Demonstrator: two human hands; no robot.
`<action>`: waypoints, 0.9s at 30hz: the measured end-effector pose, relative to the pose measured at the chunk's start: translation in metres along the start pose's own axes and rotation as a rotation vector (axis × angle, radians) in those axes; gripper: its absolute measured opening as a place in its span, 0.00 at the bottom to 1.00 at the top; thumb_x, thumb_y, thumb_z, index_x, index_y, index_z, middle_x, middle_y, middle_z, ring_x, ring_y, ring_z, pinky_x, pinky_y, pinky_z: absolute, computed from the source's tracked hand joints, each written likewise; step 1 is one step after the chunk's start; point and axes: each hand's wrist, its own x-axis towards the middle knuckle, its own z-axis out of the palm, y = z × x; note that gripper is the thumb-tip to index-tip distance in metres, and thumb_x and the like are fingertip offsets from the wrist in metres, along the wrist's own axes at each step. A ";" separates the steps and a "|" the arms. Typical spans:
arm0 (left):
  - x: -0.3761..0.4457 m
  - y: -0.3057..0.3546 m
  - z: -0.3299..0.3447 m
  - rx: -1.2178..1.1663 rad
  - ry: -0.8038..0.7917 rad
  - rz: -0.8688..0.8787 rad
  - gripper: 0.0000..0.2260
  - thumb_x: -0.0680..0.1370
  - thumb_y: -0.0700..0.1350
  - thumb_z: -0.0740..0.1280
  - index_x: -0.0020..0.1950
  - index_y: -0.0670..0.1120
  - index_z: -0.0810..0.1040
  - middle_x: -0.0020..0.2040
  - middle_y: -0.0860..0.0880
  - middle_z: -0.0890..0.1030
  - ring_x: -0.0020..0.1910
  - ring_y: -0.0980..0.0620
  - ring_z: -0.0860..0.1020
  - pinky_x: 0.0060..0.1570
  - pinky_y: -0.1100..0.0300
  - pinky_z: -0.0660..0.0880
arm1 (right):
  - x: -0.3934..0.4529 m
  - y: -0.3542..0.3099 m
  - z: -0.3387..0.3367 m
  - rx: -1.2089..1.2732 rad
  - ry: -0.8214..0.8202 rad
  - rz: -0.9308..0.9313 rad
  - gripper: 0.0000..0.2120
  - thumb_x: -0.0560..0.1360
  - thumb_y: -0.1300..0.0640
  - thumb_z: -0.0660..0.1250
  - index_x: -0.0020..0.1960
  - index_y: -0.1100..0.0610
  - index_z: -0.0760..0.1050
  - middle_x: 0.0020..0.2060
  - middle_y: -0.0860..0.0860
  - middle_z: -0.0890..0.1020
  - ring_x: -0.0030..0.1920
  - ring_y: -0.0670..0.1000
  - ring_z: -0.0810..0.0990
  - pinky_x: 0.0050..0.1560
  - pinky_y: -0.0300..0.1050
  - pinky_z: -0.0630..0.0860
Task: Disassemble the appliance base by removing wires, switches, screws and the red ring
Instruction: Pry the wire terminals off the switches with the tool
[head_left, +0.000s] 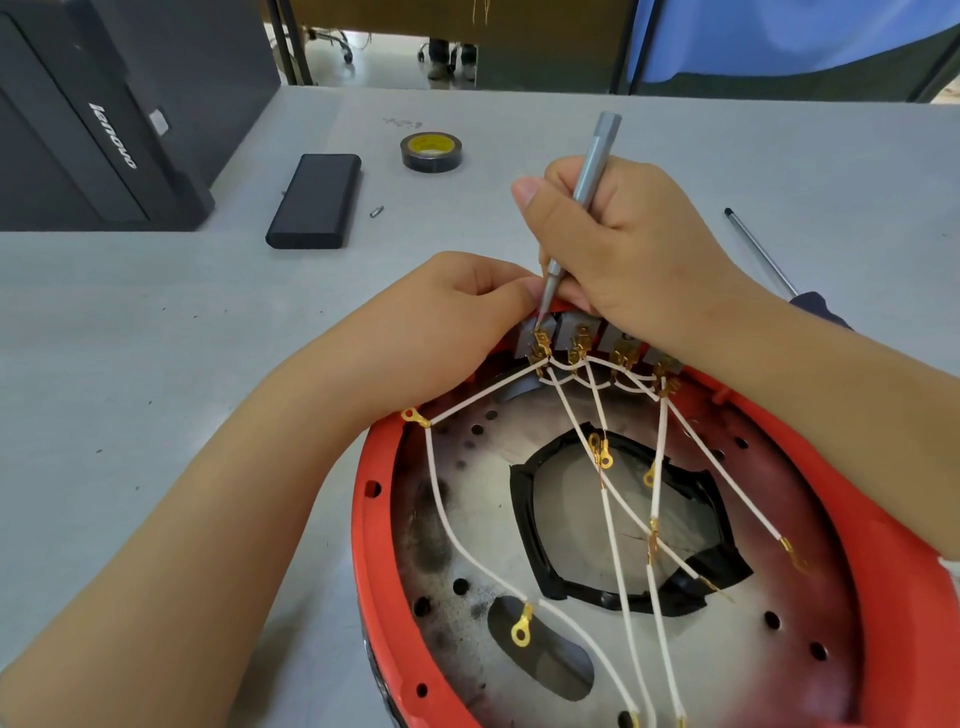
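Nearest you lay the round appliance base with its red plastic ring (363, 530) around a scorched metal plate (467, 519), open side up on the grey tabletop (156, 338). White insulated wires with brass ring terminals (457, 525) fanned loose across the plate, most free ends already detached; all of them ran up to a row of grey switch blocks with brass tabs (571, 338) at the far rim.

Your left hand (441, 322) rested on the ring's far-left edge, fingers curled and pinching at the leftmost switch; exactly what they gripped was hidden. Your right hand (623, 249) held a slim grey metal precision screwdriver (587, 192) pen-style, fingers wrapped round the shaft, tip set at the brass tab of that first switch.

Judgement: step in hand was freeing the first terminal. Keep the tip seated square on the tab, pry gently, and brace the switch with the left hand so the blade cannot slip toward your fingers. Pull on the connector, not the wire.

Beyond the base: a long steel-shafted screwdriver (763, 254) at right, a small loose bit (376, 211), a black rectangular case (314, 200), a roll of black tape with yellow core (431, 151), and a black Lenovo computer case (93, 114) far left.
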 end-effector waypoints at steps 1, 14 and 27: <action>0.000 0.000 0.000 0.002 0.000 0.000 0.13 0.81 0.55 0.56 0.49 0.59 0.82 0.50 0.43 0.83 0.53 0.41 0.79 0.59 0.45 0.74 | 0.000 0.000 0.000 -0.005 0.004 0.002 0.20 0.81 0.57 0.59 0.31 0.54 0.63 0.24 0.50 0.67 0.24 0.44 0.70 0.27 0.34 0.68; -0.001 0.001 -0.001 -0.014 -0.030 0.001 0.14 0.81 0.54 0.56 0.52 0.55 0.82 0.53 0.38 0.80 0.52 0.37 0.78 0.54 0.45 0.74 | 0.007 -0.002 0.000 0.048 -0.119 0.073 0.21 0.81 0.58 0.60 0.30 0.55 0.62 0.23 0.47 0.64 0.24 0.43 0.67 0.28 0.36 0.72; -0.001 -0.001 0.000 -0.004 -0.014 0.001 0.14 0.80 0.57 0.56 0.49 0.59 0.82 0.52 0.40 0.82 0.52 0.39 0.79 0.57 0.44 0.73 | 0.000 -0.001 0.001 -0.020 -0.024 0.034 0.20 0.81 0.56 0.59 0.31 0.57 0.64 0.22 0.47 0.68 0.24 0.45 0.70 0.28 0.37 0.68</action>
